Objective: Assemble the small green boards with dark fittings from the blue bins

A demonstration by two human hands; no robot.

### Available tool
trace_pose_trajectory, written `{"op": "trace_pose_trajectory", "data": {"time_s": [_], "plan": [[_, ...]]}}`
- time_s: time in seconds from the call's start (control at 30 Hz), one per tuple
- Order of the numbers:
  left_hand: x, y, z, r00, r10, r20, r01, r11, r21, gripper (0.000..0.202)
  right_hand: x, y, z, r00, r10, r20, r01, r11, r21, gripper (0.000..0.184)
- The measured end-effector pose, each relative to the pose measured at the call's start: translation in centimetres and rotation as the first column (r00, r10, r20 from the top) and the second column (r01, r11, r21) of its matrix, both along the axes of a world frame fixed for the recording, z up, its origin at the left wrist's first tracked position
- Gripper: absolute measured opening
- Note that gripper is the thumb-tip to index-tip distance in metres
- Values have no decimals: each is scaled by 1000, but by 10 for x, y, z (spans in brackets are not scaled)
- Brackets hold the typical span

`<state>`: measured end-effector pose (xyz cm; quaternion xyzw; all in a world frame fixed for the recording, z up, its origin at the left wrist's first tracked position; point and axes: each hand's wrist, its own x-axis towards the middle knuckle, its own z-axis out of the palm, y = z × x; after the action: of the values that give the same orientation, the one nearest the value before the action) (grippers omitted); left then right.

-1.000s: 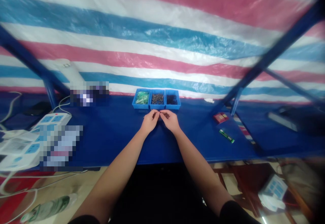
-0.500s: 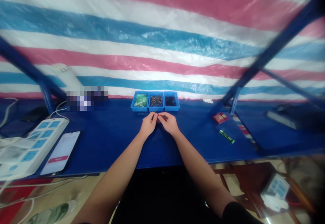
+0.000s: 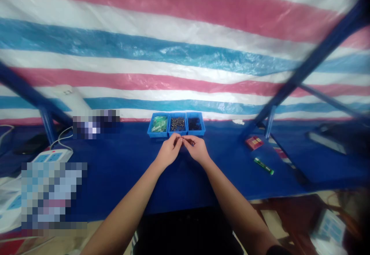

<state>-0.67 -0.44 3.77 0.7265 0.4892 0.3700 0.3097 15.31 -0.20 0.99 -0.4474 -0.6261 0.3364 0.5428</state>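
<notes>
My left hand [image 3: 170,149] and my right hand [image 3: 197,148] meet fingertip to fingertip over the blue table, just in front of three blue trays. Both are closed in a pinch, and whatever sits between the fingertips is too small to make out. Something brownish shows under the curled fingers of my right hand. The left tray [image 3: 158,134] holds green, shiny plastic-looking pieces [image 3: 159,124]. In the middle tray [image 3: 177,133] lie many small metallic parts [image 3: 177,123]. Small black parts [image 3: 194,124] fill the right tray [image 3: 196,133].
To the right lie a red box [image 3: 254,142] and a green packet [image 3: 263,166]. A white power strip [image 3: 59,156] with cables is at the left, partly blurred out. Blue frame posts [image 3: 270,122] rise at both sides before a striped sheet [image 3: 185,66].
The whole view has tilted upward a little, so the table sits lower. My hands remain together at the trays, with slightly shifted fingers.
</notes>
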Motion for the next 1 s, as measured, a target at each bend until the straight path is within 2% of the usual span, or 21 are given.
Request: {"op": "trace_pose_trajectory", "data": {"time_s": [0.1,0.17,0.27,0.37,0.43,0.53,0.67,0.9,1.0], "plan": [[-1,10,14,997,-60,-41,62,997,37,30,5,9,13,995,6,103,-15,996,87,19],[1,17,15,998,-66,-23,67,996,51,33,5,16,18,993,4,115,-15,995,96,21],[4,25,7,999,-7,35,6,1000,30,40,2,23,18,995,39,95,-46,997,69,22],[3,25,-7,992,70,105,-69,998,-13,44,-3,21,10,993,46,107,-54,996,70,21],[0,22,-13,993,61,96,-57,997,-44,42,-5,16,3,995,14,99,-22,997,79,20],[-6,17,-15,999,4,39,-1,998,-63,35,-5,10,-7,997,12,76,-15,999,40,18],[-8,16,-15,999,20,33,-18,998,-57,30,-6,11,-13,1000,22,0,-22,1000,-17,19],[-4,16,-23,986,97,136,-74,984,-164,39,-10,9,-5,999,52,-2,-52,999,1,20],[-2,15,-23,981,103,162,-74,981,-178,39,-8,9,-3,999,13,30,-14,999,31,18]]}}
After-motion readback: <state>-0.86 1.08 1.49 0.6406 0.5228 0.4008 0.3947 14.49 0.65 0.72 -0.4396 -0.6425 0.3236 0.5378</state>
